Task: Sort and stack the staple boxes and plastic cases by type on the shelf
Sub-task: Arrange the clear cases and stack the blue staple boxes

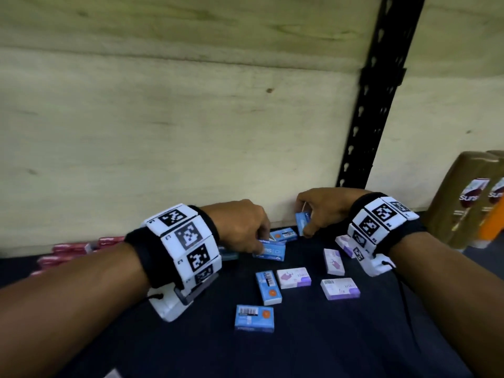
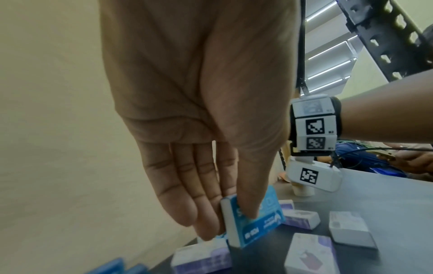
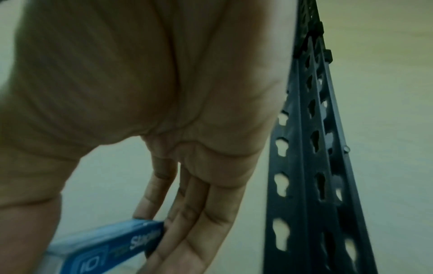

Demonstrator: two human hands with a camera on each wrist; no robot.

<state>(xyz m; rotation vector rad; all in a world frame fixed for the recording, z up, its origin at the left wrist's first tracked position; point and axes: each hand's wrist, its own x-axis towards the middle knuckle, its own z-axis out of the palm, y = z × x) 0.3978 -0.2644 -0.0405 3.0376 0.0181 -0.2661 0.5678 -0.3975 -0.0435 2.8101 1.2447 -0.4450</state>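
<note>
Several blue staple boxes and white-and-purple boxes lie scattered on the dark shelf (image 1: 300, 350). My left hand (image 1: 263, 237) pinches a blue staple box (image 1: 270, 251) lifted on its edge; the left wrist view shows the thumb on its face and the fingers behind the blue box (image 2: 255, 222). My right hand (image 1: 306, 218) holds another blue staple box (image 1: 301, 225) upright near the back wall, also seen as a blue box (image 3: 105, 244) in the right wrist view. Loose blue boxes (image 1: 268, 287) (image 1: 254, 318) and purple boxes (image 1: 294, 277) (image 1: 340, 288) lie in front.
Red boxes (image 1: 71, 249) are stacked at the far left against the plywood back wall (image 1: 163, 132). A black slotted upright (image 1: 376, 105) stands behind my right hand. Shampoo bottles (image 1: 469, 197) stand at the right.
</note>
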